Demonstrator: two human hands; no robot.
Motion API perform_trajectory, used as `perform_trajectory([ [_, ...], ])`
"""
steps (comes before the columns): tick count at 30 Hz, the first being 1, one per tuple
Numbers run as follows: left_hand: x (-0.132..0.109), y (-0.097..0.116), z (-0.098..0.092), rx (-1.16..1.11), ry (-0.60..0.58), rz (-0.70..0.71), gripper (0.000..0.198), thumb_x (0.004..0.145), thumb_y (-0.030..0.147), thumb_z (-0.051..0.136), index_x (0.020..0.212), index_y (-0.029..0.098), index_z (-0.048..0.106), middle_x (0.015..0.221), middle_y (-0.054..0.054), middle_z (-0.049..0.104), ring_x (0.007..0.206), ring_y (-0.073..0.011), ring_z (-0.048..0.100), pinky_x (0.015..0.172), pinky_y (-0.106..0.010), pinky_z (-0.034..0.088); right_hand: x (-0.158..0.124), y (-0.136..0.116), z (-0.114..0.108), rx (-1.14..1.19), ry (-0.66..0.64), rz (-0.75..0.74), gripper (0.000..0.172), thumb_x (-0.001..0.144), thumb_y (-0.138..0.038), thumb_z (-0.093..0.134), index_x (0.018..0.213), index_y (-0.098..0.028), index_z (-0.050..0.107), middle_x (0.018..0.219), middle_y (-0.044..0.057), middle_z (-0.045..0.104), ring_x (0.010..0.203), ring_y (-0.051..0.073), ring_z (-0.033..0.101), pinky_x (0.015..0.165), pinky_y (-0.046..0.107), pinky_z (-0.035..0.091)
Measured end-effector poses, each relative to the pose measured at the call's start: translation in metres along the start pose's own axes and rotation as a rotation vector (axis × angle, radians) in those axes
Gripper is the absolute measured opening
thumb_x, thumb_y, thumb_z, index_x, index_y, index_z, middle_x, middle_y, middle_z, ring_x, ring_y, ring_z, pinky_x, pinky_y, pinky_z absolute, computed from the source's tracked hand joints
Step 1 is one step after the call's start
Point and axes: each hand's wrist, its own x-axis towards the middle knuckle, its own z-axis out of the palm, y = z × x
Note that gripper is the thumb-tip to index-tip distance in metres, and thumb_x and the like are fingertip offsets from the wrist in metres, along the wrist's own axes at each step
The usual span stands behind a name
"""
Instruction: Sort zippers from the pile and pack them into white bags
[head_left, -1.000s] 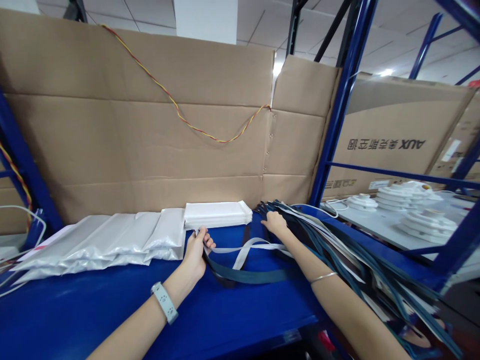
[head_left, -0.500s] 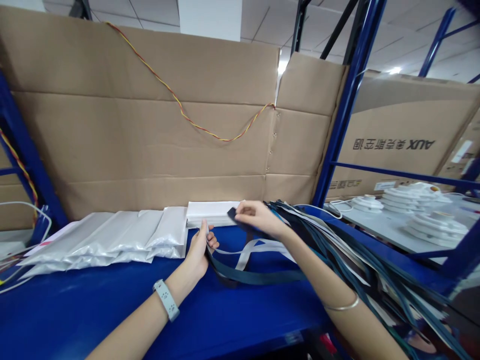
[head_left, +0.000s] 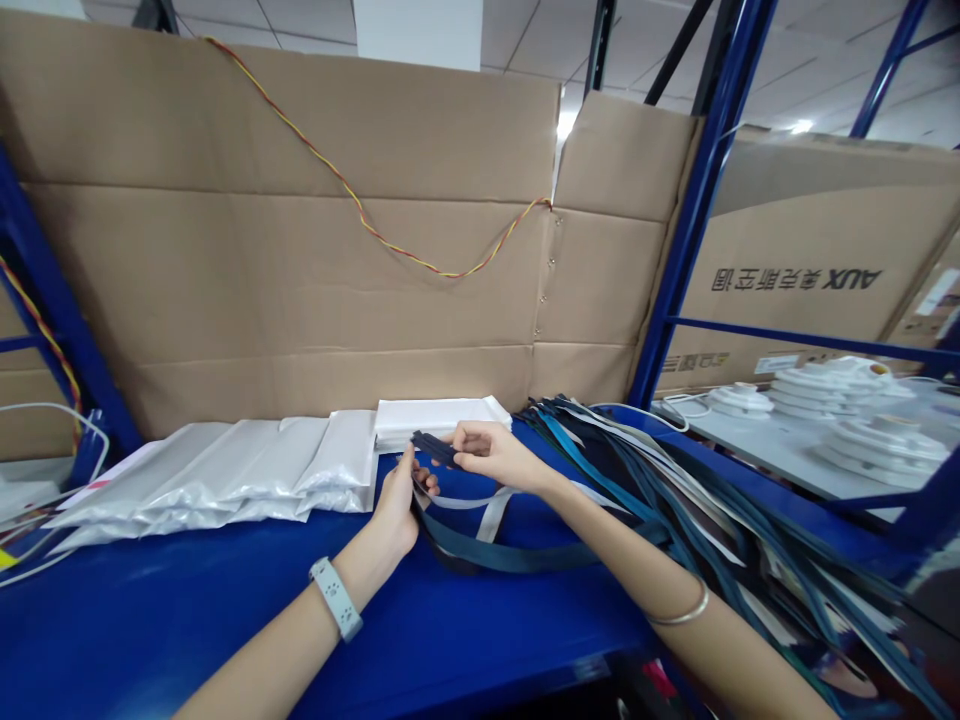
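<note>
My left hand (head_left: pixel 395 508), with a grey watch band on the wrist, is closed on the ends of a dark teal strap (head_left: pixel 517 557) and a white strap (head_left: pixel 491 518). Both bands curve away to the right above the blue tabletop (head_left: pixel 225 610). Between the fingers of my right hand (head_left: pixel 491 455) is the end of a dark strap (head_left: pixel 433 447), its tip almost at my left thumb. Whether that tip touches the other ends is hidden by the fingers. A heap of long teal, black and white straps (head_left: pixel 652 490) lies beyond my right forearm.
Silvery plastic packets (head_left: pixel 247 470) lie overlapped at the left, beside a stack of white flat packs (head_left: pixel 442 412). A cardboard wall (head_left: pixel 337 280) closes off the back. Blue rack posts (head_left: pixel 694 210) stand at the sides. White round parts (head_left: pixel 817 390) sit on a neighbouring table.
My right hand has come left and slightly down, bringing the dark strap's end up to my left hand. The left hand has stayed nearly in place, still holding its straps.
</note>
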Motion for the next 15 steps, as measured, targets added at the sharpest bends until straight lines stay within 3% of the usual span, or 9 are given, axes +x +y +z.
perform_trajectory([
  [4,-0.004,0.009,0.003,0.091,-0.006,-0.041,0.046,0.073,0.059,0.059,0.068,0.013,0.056,0.051,0.001,0.051,0.041,-0.0098,0.049,0.040,-0.021,0.038,-0.003,0.000,0.001,-0.037,-0.263,0.109,0.006,0.071,-0.013,0.053,0.074,-0.016,0.048,0.075,0.001,0.060,0.074,0.013,0.059,0.072,0.026,0.045],
  [7,-0.004,0.014,0.004,0.164,0.040,0.011,0.040,0.068,0.049,0.070,0.081,0.012,0.063,0.056,0.001,0.055,0.044,-0.0085,0.051,0.042,-0.019,0.039,-0.003,0.002,-0.003,-0.168,-0.378,0.110,0.006,0.068,-0.012,0.055,0.071,-0.015,0.051,0.068,-0.003,0.054,0.063,0.009,0.051,0.062,0.021,0.041],
  [11,-0.002,0.014,0.003,0.227,0.028,0.044,0.031,0.060,0.034,0.079,0.073,0.011,0.063,0.051,0.004,0.051,0.038,-0.0033,0.042,0.038,-0.016,0.031,-0.003,0.003,-0.006,-0.318,-0.417,0.060,0.003,0.067,-0.013,0.056,0.069,-0.014,0.053,0.066,-0.004,0.050,0.060,0.007,0.043,0.059,0.018,0.037],
  [15,-0.001,0.010,0.001,0.245,-0.001,0.023,0.022,0.057,0.021,0.079,0.066,0.012,0.061,0.055,0.000,0.058,0.046,-0.0079,0.052,0.043,-0.018,0.039,-0.003,-0.002,-0.003,-0.394,-0.369,0.021,0.002,0.070,-0.013,0.054,0.070,-0.014,0.056,0.067,-0.003,0.051,0.062,0.008,0.044,0.061,0.018,0.037],
])
